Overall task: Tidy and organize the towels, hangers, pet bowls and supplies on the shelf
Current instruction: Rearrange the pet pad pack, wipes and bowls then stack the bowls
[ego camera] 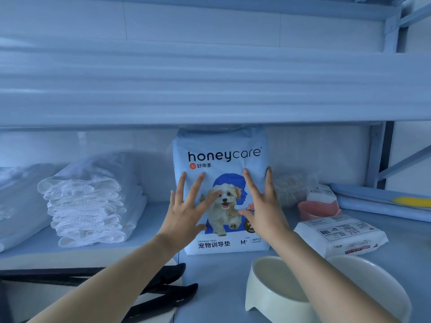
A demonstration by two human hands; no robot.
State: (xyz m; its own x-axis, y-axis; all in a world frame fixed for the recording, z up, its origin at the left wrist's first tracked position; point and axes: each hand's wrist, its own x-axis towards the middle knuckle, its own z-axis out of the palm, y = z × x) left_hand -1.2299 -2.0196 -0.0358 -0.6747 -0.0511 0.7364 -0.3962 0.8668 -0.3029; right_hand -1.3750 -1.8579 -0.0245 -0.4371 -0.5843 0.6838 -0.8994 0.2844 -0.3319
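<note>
Blue pad pack upright; left hand and right hand, fingers wide, squaring it, I judge. Next: even backward push.

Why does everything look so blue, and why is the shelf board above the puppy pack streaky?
Head view: a cold blue cast tints everything, even the white towels and bowl; the upper shelf edge is smeared into streaks, probably motion blur, while the print on the pad pack reads clearly; the wide lens seems to tilt the frame post at right.

"honeycare", "38PCS" on pad pack
</note>
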